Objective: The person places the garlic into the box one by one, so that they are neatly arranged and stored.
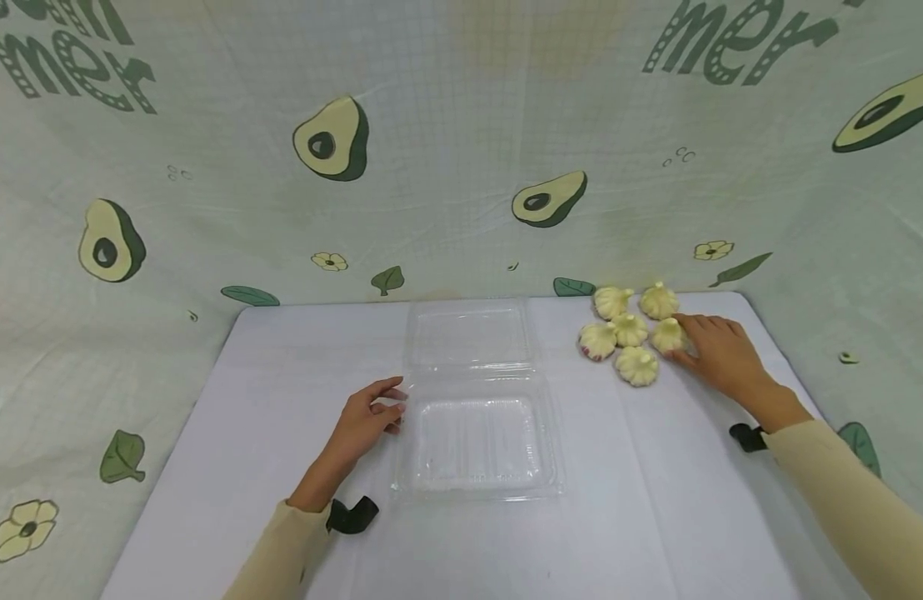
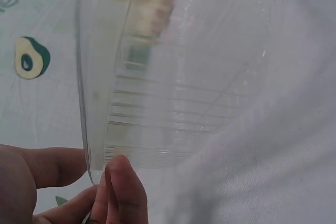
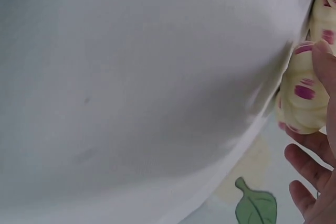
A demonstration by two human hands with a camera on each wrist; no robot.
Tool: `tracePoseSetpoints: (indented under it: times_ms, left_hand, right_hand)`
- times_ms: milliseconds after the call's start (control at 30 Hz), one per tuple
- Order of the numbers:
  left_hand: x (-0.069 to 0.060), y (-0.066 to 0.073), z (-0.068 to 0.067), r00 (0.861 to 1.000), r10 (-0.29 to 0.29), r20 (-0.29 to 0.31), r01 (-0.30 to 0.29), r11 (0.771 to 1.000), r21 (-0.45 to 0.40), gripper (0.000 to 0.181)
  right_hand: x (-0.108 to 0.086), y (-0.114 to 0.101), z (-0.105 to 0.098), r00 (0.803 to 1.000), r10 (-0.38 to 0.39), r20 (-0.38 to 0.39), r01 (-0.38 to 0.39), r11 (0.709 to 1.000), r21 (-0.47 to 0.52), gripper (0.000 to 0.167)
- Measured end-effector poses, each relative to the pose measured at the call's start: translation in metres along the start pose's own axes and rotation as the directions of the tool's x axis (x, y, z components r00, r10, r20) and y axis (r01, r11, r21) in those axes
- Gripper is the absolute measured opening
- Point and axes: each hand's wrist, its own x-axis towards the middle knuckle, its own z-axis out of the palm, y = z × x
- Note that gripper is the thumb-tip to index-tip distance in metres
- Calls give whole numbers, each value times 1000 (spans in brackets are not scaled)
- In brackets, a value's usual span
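In the head view I count six garlic bulbs (image 1: pixel 637 367), grouped at the far right part of the white table (image 1: pixel 281 400). The right hand (image 1: pixel 720 354) has its thumb and fingers around one bulb (image 1: pixel 667 336), the rightmost of the lower ones, which is on the table. One clear plastic container (image 1: pixel 476 446) lies opened in the middle, its lid (image 1: pixel 469 333) folded to the far side; being transparent, its edges are difficult to follow. The left hand (image 1: pixel 371 412) is at its left edge, fingers bent. On the cloth (image 1: pixel 446 233) four avocados are printed, one of them cut by the right border.

In the left wrist view, the thumb and fingers pinch the container's edge with a narrow gap; the things behind the plastic are blurred.

In the right wrist view, the thumb lies on the held bulb, opened to its width. Two more bulbs are partly visible above, cut by the border
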Motion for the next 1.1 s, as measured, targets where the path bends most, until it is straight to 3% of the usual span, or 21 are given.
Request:
tracePoseSetpoints:
  times_ms: [267,500,600,733,933,1033,1100]
  left_hand:
    - [-3,2,-2,998,-54,-10,54,998,-35,45]
    - [-4,6,-5,998,-60,0,60,996,-63,42]
    - [-4,6,-6,998,-65,-4,65,995,-69,42]
    - [-3,5,-6,998,-70,2,69,993,-92,41]
    - [-1,4,-5,997,-73,4,73,993,-95,41]
    - [0,4,-4,997,-77,6,77,993,-94,41]
    - [1,4,-4,997,-80,7,80,992,-94,41]
  right_hand:
    - [-12,1,-23,997,35,-73,-34,999,16,68]
    - [-16,-25,-61,980,9,-197,-5,1000,20,74]
    - [-15,-43,-72,970,-49,-240,57,998,26,74]
    - [-12,-66,-76,939,-155,-306,172,985,28,69]
    - [-6,-100,-77,911,-264,-317,283,959,14,74]
    - [-2,-116,-76,887,-323,-329,345,938,10,89]
    - [1,-125,-74,864,-367,-345,394,919,10,89]
